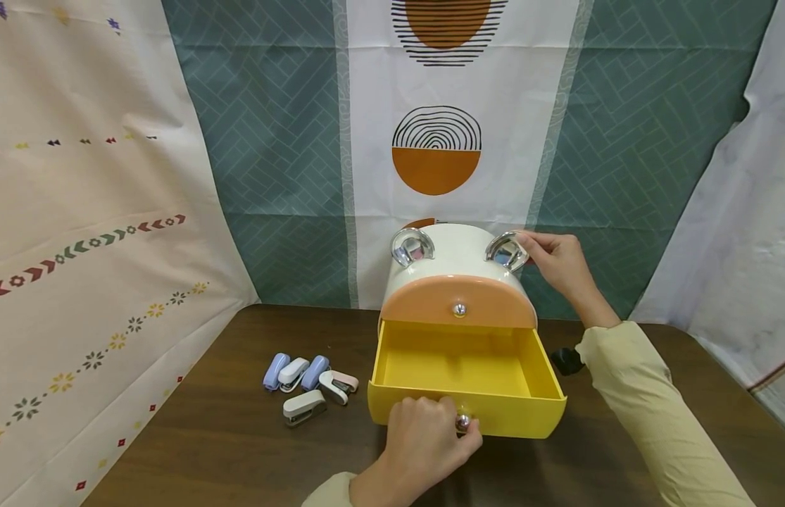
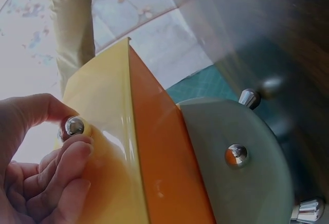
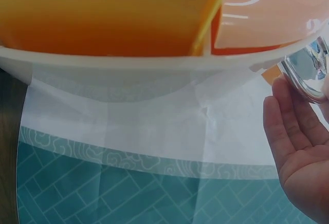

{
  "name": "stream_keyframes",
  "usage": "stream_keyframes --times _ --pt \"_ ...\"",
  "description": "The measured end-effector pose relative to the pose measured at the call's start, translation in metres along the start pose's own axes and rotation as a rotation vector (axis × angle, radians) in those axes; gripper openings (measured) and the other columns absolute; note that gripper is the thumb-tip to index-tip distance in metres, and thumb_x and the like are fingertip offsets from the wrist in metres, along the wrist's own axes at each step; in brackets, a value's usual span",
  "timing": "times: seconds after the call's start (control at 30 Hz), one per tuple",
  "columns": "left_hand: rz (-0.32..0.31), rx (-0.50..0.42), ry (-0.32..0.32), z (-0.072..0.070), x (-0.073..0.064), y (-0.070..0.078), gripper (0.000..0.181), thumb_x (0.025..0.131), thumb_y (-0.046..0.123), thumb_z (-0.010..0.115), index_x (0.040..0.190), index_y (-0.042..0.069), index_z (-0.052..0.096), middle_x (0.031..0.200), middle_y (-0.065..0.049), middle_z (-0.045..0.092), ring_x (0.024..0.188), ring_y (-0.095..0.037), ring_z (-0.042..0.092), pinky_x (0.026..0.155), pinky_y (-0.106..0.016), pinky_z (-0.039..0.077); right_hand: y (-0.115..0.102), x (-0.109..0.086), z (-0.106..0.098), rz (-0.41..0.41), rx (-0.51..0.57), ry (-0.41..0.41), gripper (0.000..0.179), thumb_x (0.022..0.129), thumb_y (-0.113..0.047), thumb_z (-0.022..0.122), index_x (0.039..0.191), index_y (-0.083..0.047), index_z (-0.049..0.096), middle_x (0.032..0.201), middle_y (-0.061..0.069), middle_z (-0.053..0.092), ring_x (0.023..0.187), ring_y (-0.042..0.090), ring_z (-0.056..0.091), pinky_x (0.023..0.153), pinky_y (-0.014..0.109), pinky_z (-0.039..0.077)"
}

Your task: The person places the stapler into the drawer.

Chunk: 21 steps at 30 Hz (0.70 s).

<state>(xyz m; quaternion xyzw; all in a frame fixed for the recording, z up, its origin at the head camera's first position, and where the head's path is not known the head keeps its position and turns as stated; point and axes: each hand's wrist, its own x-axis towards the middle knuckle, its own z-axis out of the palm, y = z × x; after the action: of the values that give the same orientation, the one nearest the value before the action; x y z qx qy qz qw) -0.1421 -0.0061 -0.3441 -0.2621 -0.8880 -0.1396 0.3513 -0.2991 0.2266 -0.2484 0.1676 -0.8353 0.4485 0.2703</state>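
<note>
On the table (image 1: 208,422), head view: white box (image 1: 458,246) toward the back, yellow drawer (image 1: 519,419) sticking out its front, below an orange panel (image 1: 424,299). Left hand (image 1: 420,440) pinches the drawer's silver knob (image 1: 462,422); right hand (image 1: 560,264) pinches the box's right silver ear (image 1: 506,251), thumb and fingertips on its outer edge. Five small staplers (image 1: 304,405) grouped left of the drawer, well apart from both hands. Left wrist view: thumb and index on opposite sides of that knob, other fingers curled. Right wrist view: fingers nearly straight against the ear, thumb mostly cut off by the frame edge.
</note>
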Motion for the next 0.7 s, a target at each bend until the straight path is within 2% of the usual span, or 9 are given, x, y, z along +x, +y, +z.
stream_keyframes --times 0.17,0.27,0.37,0.43,0.53,0.63,0.7 --pt "0.043 0.023 0.018 -0.001 -0.001 -0.003 0.051 0.070 0.043 0.071 0.045 0.019 0.032 0.042 0.011 0.018 0.036 -0.002 0.016 0.034 -0.016 0.010 0.001 0.000 -0.001 -0.004 -0.042 -0.012 0.039 0.091 -0.030 0.054 0.114 0.000 0.062 0.109 0.022 0.062 0.066 -0.007 0.054 0.064 0.013 0.047" --pt "0.067 -0.006 0.024 -0.005 -0.002 -0.007 0.050 0.070 0.048 0.071 0.048 0.020 0.037 0.043 0.012 0.021 0.038 -0.001 0.019 0.035 -0.014 0.013 0.002 0.001 -0.001 -0.001 -0.045 -0.015 0.036 0.091 -0.025 0.054 0.115 0.001 0.062 0.109 0.022 0.062 0.066 -0.008 0.054 0.064 0.013 0.048" --pt "0.067 -0.097 0.031 -0.014 -0.002 -0.014 0.041 0.069 0.049 0.073 0.053 0.020 0.049 0.045 0.014 0.032 0.040 0.002 0.027 0.037 -0.011 0.018 0.001 0.001 -0.001 0.004 -0.037 -0.019 0.033 0.091 -0.023 0.054 0.115 0.000 0.062 0.110 0.022 0.061 0.066 -0.008 0.053 0.063 0.013 0.047" --pt "0.068 -0.176 0.044 -0.021 -0.003 -0.019 0.033 0.070 0.044 0.074 0.059 0.019 0.056 0.049 0.015 0.045 0.043 0.003 0.036 0.041 -0.009 0.025 0.001 0.001 -0.001 0.007 -0.036 -0.024 0.033 0.091 -0.022 0.054 0.115 -0.001 0.062 0.110 0.021 0.061 0.067 -0.007 0.054 0.064 0.013 0.047" --pt "0.118 -0.290 0.099 -0.030 -0.004 -0.031 0.020 0.071 0.032 0.075 0.067 0.016 0.063 0.059 0.011 0.059 0.050 0.003 0.050 0.049 -0.008 0.037 0.001 0.001 0.000 0.007 -0.043 -0.027 0.035 0.091 -0.024 0.054 0.115 -0.001 0.061 0.111 0.021 0.061 0.067 -0.006 0.054 0.063 0.011 0.047" --pt "0.162 -0.395 0.147 -0.040 -0.004 -0.043 0.013 0.074 0.022 0.073 0.074 0.013 0.064 0.068 0.008 0.065 0.057 0.000 0.057 0.056 -0.010 0.044 0.000 0.001 0.000 -0.001 -0.050 -0.024 0.035 0.091 -0.025 0.054 0.115 -0.001 0.062 0.109 0.020 0.062 0.066 -0.005 0.055 0.063 0.010 0.046" --pt "0.169 -0.448 0.176 -0.045 -0.004 -0.052 0.011 0.075 0.020 0.072 0.077 0.012 0.065 0.071 0.006 0.066 0.059 -0.001 0.058 0.057 -0.011 0.045 -0.001 0.001 0.000 0.000 -0.047 -0.015 0.035 0.091 -0.026 0.054 0.114 -0.001 0.062 0.109 0.021 0.062 0.066 -0.005 0.055 0.063 0.011 0.046"
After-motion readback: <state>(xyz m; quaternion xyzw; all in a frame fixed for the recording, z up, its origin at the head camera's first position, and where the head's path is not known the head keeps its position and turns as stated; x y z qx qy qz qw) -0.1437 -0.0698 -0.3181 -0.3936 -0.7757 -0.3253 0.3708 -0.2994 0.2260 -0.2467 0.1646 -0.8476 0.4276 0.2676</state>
